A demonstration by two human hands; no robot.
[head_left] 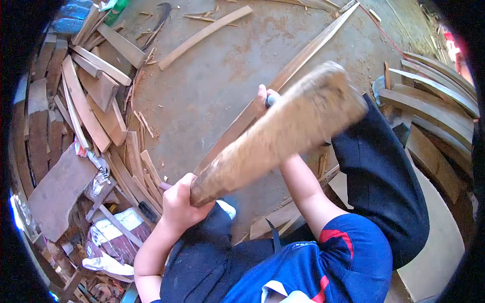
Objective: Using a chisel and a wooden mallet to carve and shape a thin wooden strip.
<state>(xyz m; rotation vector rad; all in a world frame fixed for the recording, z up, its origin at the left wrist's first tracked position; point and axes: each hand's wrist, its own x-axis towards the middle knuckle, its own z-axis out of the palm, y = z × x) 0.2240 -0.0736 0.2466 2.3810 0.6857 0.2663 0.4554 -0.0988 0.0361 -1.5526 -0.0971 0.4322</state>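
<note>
My left hand [179,202] grips the narrow end of a thick wooden club [283,129], which is blurred and crosses the middle of the view. My right hand [263,97] is closed around a small tool with a pale blue handle [271,100], held against a long thin wooden strip [308,48] that runs diagonally over the concrete floor. The club hides most of my right hand and the tool's tip. My knees in dark trousers [379,171] flank the strip.
A heap of wood offcuts and boards [96,101] fills the left side. Curved planks [434,101] are stacked at the right. A loose slat [202,35] lies at the top, plastic bottles [70,20] at the top left, crumpled bags [121,232] at the lower left.
</note>
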